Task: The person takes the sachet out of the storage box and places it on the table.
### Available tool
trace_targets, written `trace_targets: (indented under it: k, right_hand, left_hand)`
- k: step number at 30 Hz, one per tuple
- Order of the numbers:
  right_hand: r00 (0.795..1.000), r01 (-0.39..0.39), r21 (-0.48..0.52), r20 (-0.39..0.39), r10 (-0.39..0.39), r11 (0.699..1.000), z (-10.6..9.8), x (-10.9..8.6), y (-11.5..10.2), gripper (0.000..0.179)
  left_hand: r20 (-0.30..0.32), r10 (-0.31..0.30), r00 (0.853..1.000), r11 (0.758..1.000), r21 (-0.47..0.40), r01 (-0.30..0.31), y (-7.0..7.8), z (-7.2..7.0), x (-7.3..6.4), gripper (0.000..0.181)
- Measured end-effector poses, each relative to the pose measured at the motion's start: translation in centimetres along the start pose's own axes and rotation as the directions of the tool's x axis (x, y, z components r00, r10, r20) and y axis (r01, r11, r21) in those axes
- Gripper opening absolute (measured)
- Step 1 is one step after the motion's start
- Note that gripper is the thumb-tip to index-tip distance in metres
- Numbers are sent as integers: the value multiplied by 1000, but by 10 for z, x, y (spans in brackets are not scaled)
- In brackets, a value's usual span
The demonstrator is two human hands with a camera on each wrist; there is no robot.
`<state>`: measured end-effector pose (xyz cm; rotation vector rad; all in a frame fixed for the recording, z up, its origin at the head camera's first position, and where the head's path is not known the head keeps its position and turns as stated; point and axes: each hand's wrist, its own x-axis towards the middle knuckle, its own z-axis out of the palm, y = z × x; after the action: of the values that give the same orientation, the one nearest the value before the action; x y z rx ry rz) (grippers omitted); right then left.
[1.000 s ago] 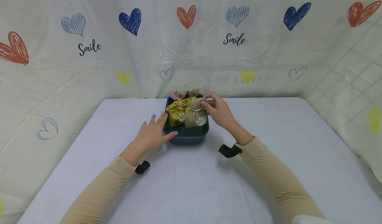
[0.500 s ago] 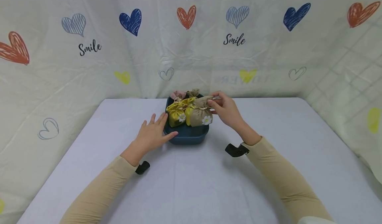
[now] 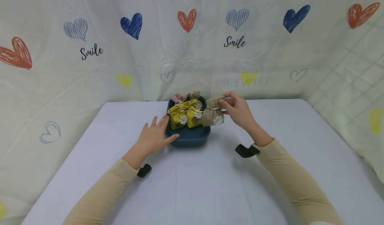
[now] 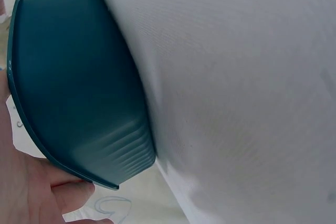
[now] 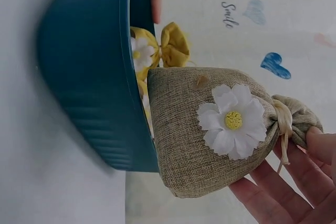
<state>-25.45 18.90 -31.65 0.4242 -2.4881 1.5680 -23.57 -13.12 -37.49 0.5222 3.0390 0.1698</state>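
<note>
A beige drawstring pouch (image 3: pixel 212 115) with a white daisy hangs at the right rim of a dark teal basin (image 3: pixel 189 141). My right hand (image 3: pixel 238 110) pinches its gathered neck between thumb and fingers; in the right wrist view the pouch (image 5: pixel 184 129) fills the middle, its tie string showing. My left hand (image 3: pixel 153 136) rests on the basin's left rim with fingers spread. Inside the basin sit two yellow pouches with daisies, the left one (image 3: pixel 175 113) and the right one (image 3: pixel 192 120). Behind them are a pink pouch (image 3: pixel 179 97) and another beige pouch (image 3: pixel 195 94), partly hidden.
A white-covered table (image 3: pixel 186 185) bears the basin near its far edge. Behind it hangs a pale curtain (image 3: pixel 207 58) printed with hearts and "Smile". Small black cameras sit at both wrists.
My right hand has moved to the right, carrying the beige pouch from among the others to the basin's right rim. That uncovers the right yellow pouch. My left hand has stayed at the rim.
</note>
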Motion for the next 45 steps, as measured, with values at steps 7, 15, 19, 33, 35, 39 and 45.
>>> trace_targets:
  k: [7,15,19,33,35,39,45]
  right_hand:
    - [1000,-12,-5,-28,12,1000,-11,-2,4,33]
    - [999,-18,17,-47,19,1000,-24,-4,15,36]
    - [998,-19,4,-58,19,1000,-30,-5,19,38]
    - [991,-19,-5,-131,18,1000,-44,-6,42,38]
    - [990,-19,-4,-137,18,1000,-47,-6,46,39]
    - [989,-18,-3,-149,17,1000,-51,-7,53,39]
    - [982,-30,-19,-188,26,999,-57,-7,62,38]
  left_hand:
    - [-10,4,1000,1000,-9,-4,0,1,-1,98]
    - [-11,8,1000,1000,-9,-8,0,1,-1,97]
    - [-10,7,1000,1000,-13,-7,0,0,-1,97]
    - [13,-3,1000,1000,0,3,-1,1,1,98]
    - [12,-4,1000,1000,-1,4,-1,0,1,98]
    - [13,-5,1000,1000,-5,5,0,0,0,98]
    - [20,-6,1000,1000,-6,6,-1,0,1,98]
